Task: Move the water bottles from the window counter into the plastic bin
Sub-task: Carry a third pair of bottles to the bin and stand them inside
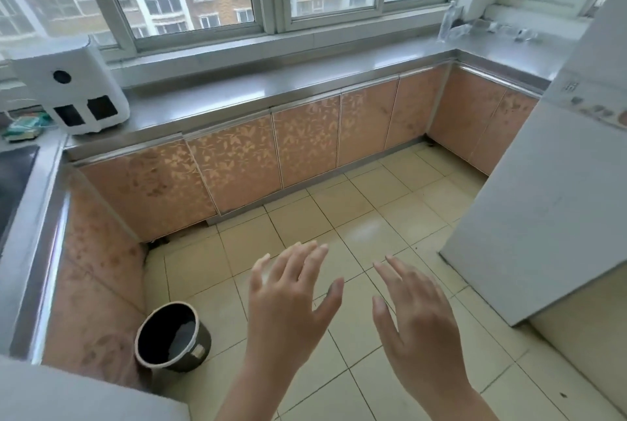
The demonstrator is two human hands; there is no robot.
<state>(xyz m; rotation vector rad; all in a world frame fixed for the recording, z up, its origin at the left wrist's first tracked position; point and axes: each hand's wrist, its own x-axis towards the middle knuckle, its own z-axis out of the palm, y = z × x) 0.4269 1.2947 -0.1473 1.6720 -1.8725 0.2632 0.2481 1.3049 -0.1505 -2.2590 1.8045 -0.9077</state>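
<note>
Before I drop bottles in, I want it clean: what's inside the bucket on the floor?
The bucket looks mostly dark inside, with a grey patch near the bottom that is too blurry to identify. The near wall hides part of the floor.

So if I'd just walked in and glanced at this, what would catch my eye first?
Probably the two bare hands, left hand and right hand, held open with spread fingers over the tiled floor, holding nothing. Next, the big white appliance on the steel window counter at far left. Then the clear water bottles in the far right corner, and the dark bucket on the floor below.
</note>
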